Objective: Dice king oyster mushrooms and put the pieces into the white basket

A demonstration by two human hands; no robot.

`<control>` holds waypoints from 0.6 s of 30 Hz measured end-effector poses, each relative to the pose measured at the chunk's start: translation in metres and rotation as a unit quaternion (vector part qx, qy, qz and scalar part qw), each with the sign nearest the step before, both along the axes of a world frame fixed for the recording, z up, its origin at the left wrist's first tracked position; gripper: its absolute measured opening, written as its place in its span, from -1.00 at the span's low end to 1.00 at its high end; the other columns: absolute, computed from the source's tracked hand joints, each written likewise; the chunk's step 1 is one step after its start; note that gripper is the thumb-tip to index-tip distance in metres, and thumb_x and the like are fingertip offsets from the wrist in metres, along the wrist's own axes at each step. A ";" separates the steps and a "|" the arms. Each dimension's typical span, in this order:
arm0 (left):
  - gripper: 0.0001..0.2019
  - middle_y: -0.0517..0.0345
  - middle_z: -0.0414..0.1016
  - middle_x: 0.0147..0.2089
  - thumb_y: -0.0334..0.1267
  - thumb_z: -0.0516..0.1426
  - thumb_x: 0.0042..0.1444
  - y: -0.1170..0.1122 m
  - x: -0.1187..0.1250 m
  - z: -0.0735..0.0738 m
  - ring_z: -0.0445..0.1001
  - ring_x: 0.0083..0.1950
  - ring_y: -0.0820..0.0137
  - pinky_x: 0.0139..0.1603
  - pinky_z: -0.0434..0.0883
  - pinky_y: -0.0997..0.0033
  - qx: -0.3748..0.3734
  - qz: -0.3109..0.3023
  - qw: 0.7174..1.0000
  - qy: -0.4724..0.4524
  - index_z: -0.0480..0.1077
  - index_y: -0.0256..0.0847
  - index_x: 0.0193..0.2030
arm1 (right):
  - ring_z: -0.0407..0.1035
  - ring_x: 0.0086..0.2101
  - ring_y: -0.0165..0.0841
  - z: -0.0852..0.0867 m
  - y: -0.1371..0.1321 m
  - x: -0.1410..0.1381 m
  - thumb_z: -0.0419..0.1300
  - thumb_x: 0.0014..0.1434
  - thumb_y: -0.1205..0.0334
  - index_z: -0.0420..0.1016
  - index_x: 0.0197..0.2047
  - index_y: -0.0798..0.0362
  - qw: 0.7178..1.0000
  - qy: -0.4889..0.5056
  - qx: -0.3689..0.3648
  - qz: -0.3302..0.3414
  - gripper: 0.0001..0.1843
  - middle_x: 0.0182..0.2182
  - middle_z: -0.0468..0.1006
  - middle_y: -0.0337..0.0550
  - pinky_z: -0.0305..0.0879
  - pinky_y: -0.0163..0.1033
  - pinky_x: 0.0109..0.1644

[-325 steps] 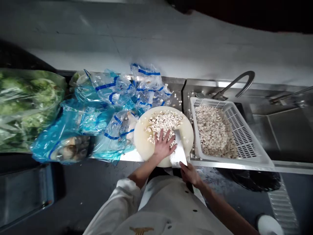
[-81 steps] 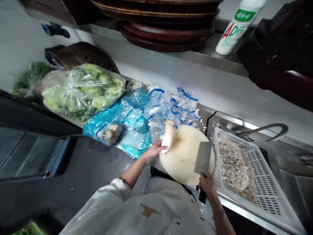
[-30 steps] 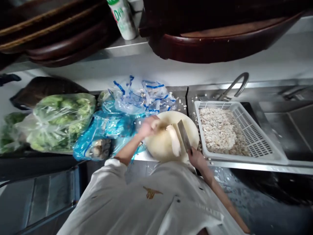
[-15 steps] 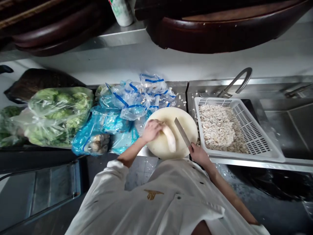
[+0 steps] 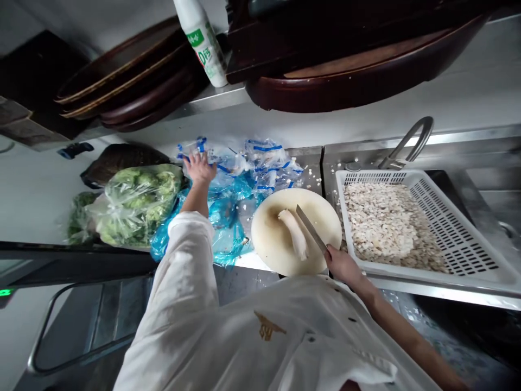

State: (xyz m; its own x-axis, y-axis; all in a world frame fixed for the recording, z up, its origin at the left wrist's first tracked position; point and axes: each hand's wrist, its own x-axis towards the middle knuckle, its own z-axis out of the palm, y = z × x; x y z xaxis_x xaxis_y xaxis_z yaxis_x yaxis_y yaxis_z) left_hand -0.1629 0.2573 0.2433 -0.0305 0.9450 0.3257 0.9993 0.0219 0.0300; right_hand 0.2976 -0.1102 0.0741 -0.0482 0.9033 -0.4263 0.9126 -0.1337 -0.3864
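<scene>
Left hand splayed, right hand gripping steel cleaver over round cream board. Unpinned, the curved white stalk might roll.

on the white bottle, a green "d" is legible, other print unclear.

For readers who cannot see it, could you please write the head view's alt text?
A right hand holds a knife at a round cutting board bearing a pale mushroom; the open left hand is over plastic bags, and chopped pieces partly fill a white basket.
</scene>
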 end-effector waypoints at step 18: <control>-0.34 -0.02 0.25 0.55 -0.34 0.22 0.18 -0.160 0.178 -0.124 0.18 0.57 0.07 0.59 0.09 0.00 -0.240 -0.628 0.738 0.062 0.36 -0.08 0.45 | 0.59 -0.20 -0.20 0.008 -0.011 -0.015 -0.03 0.56 0.12 0.51 0.01 0.08 0.989 0.007 -0.005 -0.149 -0.67 -0.21 0.71 0.07 0.18 -0.26 -0.23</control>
State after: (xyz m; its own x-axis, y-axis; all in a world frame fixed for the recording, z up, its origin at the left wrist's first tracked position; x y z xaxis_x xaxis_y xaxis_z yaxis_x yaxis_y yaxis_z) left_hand 0.0153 0.0969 0.1194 0.9693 0.2097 -0.1283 0.2346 -0.9451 0.2274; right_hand 0.2823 -0.1212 0.0819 0.2127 0.8738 -0.4374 0.8264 -0.3997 -0.3966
